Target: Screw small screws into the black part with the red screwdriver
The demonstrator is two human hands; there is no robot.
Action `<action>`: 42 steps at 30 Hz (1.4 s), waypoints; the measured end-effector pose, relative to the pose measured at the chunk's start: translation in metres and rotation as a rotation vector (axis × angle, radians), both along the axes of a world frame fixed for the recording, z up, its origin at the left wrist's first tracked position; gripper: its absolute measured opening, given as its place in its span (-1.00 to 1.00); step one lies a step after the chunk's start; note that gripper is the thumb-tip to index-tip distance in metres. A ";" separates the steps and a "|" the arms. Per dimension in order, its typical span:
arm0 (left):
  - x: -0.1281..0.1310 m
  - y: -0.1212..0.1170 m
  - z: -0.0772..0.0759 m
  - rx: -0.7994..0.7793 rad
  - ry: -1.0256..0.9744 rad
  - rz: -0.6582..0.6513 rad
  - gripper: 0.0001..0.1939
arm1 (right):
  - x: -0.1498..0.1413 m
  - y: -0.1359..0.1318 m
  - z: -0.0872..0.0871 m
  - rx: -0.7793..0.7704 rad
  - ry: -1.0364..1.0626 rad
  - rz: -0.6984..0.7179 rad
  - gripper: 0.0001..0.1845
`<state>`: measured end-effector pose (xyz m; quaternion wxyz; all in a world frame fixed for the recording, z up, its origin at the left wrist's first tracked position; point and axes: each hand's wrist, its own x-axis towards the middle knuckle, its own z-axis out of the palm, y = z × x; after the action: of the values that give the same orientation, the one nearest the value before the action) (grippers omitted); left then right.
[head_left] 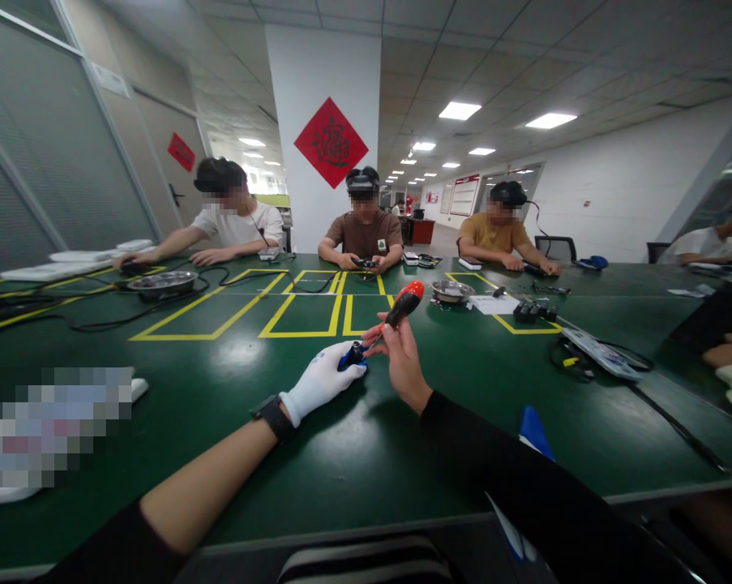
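My left hand (324, 380), in a white glove with blue fingertips, is closed around a small black cylindrical part (357, 350) just above the green table (237, 454). Much of that part is hidden by the fingers, so its kind is unclear. A screwdriver (405, 303) with a red and black handle is gripped in my bare right hand (403, 361). Its handle points up and to the right, while the shaft slants down toward the black part. Whether the tip touches the part is too small to tell.
Yellow tape rectangles (298, 334) mark the table ahead. Metal bowls (452, 292) stand at the far middle and left, with cables (98, 327) around the left one. Black parts (534, 311) and a white power strip (602, 353) lie right. A blue-and-white glove (534, 434) lies near my right forearm. Several people sit around the table.
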<state>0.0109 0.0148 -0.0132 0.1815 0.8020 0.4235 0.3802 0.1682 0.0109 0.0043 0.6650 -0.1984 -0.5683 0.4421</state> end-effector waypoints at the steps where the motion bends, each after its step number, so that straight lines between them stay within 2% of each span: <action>1: 0.000 0.000 0.000 -0.003 -0.001 -0.003 -0.64 | 0.001 -0.001 0.001 -0.002 0.002 0.008 -0.70; 9: 0.000 -0.001 0.002 -0.002 0.027 0.016 -0.66 | 0.001 0.001 -0.001 0.012 -0.023 0.016 -0.67; 18: 0.001 -0.001 0.001 -0.001 0.005 0.001 -0.66 | -0.001 0.003 -0.001 0.032 -0.030 0.029 -0.75; 26: 0.000 -0.002 0.003 -0.006 0.015 0.001 -0.66 | -0.001 0.000 0.003 0.000 -0.021 -0.011 -0.67; 33: 0.001 -0.002 0.003 0.012 0.021 -0.012 -0.71 | 0.001 -0.002 0.001 0.031 0.019 0.041 -0.70; 42: 0.001 -0.002 0.002 0.019 0.025 0.003 -0.69 | -0.001 0.003 -0.001 0.031 -0.018 0.023 -0.74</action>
<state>0.0122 0.0133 -0.0109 0.1681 0.8075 0.4235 0.3745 0.1673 0.0140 0.0032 0.6576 -0.1855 -0.5835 0.4391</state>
